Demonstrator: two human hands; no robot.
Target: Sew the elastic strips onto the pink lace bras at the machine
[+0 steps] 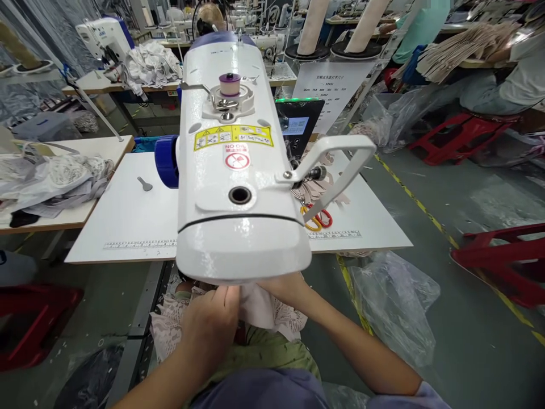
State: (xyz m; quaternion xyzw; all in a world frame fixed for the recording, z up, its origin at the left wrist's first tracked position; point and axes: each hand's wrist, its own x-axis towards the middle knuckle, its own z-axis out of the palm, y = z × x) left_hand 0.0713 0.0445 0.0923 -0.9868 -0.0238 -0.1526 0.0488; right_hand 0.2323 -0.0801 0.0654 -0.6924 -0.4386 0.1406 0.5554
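A white sewing machine [238, 165] fills the middle of the view and hides the needle area. Just below its near end, my left hand [210, 324] is closed, its fingers pinching a pale pink lace fabric [259, 309]. My right hand [287, 287] reaches in from the right and rests on the same fabric; its fingertips are hidden under the machine head. The lace hangs down over my lap. A purple-topped thread bobbin [230, 84] sits on top of the machine.
The white sewing table [128, 216] has a ruler strip along its front edge. Scissors with yellow and red handles [315, 218] lie right of the machine. Fabric piles [55, 179] lie on the left table. Clear plastic bags [395, 301], red stools [506, 261] and seated people are around.
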